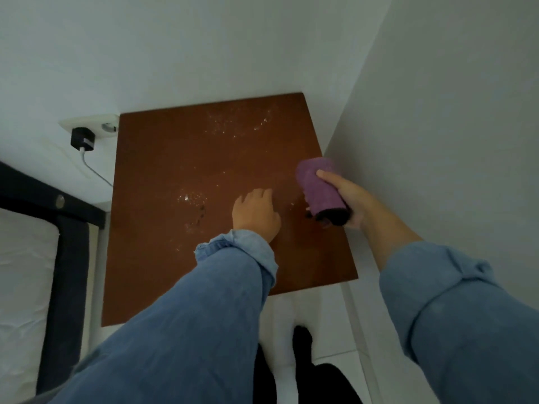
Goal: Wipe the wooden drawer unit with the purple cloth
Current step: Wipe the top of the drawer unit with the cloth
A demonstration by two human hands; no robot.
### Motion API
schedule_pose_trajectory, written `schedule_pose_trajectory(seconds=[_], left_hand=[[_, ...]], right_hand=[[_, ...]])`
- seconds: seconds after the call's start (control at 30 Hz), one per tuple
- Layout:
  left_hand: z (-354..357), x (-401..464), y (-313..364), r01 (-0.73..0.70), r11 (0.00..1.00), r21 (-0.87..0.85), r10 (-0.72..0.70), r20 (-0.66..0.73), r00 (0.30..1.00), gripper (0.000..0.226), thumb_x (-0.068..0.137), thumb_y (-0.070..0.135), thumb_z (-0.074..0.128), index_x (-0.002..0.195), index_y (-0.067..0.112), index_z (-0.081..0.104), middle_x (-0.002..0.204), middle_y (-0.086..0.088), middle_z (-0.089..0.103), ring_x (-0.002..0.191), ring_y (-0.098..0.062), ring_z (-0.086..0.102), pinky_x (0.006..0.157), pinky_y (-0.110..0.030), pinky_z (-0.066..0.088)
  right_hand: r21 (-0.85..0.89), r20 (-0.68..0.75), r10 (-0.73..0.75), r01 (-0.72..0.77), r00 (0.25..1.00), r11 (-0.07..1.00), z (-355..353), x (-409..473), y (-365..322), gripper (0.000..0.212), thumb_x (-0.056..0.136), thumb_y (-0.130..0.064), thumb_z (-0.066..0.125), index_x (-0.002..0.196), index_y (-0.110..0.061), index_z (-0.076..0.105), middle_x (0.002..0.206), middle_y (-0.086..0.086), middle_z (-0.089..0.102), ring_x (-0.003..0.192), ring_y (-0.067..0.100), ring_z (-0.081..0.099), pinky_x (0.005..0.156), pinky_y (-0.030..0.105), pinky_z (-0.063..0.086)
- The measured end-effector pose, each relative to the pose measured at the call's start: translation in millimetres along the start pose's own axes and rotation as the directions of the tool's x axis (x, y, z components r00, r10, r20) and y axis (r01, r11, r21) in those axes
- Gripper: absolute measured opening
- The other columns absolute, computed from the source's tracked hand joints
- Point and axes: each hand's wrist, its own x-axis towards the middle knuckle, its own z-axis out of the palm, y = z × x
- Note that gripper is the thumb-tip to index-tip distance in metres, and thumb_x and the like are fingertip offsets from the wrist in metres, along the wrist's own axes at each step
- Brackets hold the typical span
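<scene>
The wooden drawer unit (180,170) shows its brown top, seemingly wet. The purple cloth (319,185) sits bunched above its right edge.

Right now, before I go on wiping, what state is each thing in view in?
Wooden drawer unit: top bare, wet with droplets and smears.
Purple cloth: rolled up, gripped, held over the top's right edge.
Right hand: fingers curled round the cloth.
Left hand: fingers bent, resting on the top, holding nothing.
Black charger: plugged into the wall socket, white cable hanging.
</scene>
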Motion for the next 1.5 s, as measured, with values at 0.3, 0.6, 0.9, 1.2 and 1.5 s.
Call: schedule_pose_trajectory(seconds=[0.3, 0.6, 0.9, 1.2, 1.5], left_hand=[[-10.9, 85.6, 0.3, 0.044, 0.987, 0.153, -0.08, 0.24, 0.967, 0.084, 0.094, 0.056, 0.039, 0.154, 0.012, 0.0, 0.162, -0.006, -0.007, 0.15, -0.022, 0.003, 0.12, -0.041, 0.009], [-17.9, 103.9, 6.4, 0.035, 0.969, 0.246, -0.121, 0.345, 0.931, 0.101, 0.087, 0.05, 0.056, 0.153, 0.012, -0.011, 0.16, -0.006, -0.02, 0.149, -0.021, -0.003, 0.122, -0.042, 0.004], [-13.4, 106.3, 9.0, 0.072, 0.959, 0.274, -0.166, 0.338, 0.926, 0.102, 0.087, 0.045, 0.059, 0.152, 0.011, -0.011, 0.16, -0.007, -0.019, 0.149, -0.022, -0.003, 0.122, -0.041, 0.005], [-15.2, 101.7, 10.2, 0.094, 0.961, 0.261, -0.174, 0.306, 0.936, 0.098, 0.085, 0.041, 0.061, 0.154, 0.014, -0.003, 0.162, -0.003, -0.011, 0.15, -0.02, 0.002, 0.121, -0.044, 0.006], [-10.0, 96.8, 4.5, 0.083, 0.969, 0.234, -0.139, 0.236, 0.962, 0.093, 0.084, 0.038, 0.061, 0.154, 0.014, 0.004, 0.163, -0.003, -0.006, 0.149, -0.022, 0.007, 0.12, -0.049, 0.009]], right_hand=[[-0.173, -0.149, -0.277, 0.251, 0.949, 0.952, 2.6, 127.1, -112.8, 0.049, 0.092, -0.029, 0.055, 0.135, -0.012, 0.041, 0.117, 0.011, 0.061, 0.09, 0.024, 0.063, 0.075, 0.037, 0.056], [-0.913, 0.272, -0.74, 0.408, 0.615, 0.005, 17.3, 250.6, -172.1, 0.028, 0.084, -0.018, 0.057, 0.113, -0.02, 0.058, 0.119, 0.008, 0.059, 0.108, 0.03, 0.056, 0.086, 0.042, 0.047], [-0.929, 0.37, -0.559, 0.309, 0.742, -0.205, 19.0, 259.1, -149.6, 0.048, 0.087, -0.018, 0.043, 0.132, -0.028, 0.053, 0.143, 0.004, 0.045, 0.127, 0.036, 0.039, 0.104, 0.037, 0.034], [-0.957, 0.282, -0.476, 0.277, 0.833, -0.083, -16.1, 140.1, -48.1, 0.05, 0.09, -0.009, 0.043, 0.134, -0.03, 0.051, 0.15, -0.009, 0.037, 0.123, 0.031, 0.038, 0.099, 0.029, 0.028], [-0.975, 0.199, -0.462, 0.223, 0.864, -0.004, -39.3, 48.8, 51.3, 0.051, 0.089, -0.009, 0.047, 0.134, -0.034, 0.051, 0.149, -0.015, 0.038, 0.115, 0.025, 0.038, 0.103, 0.034, 0.03]])
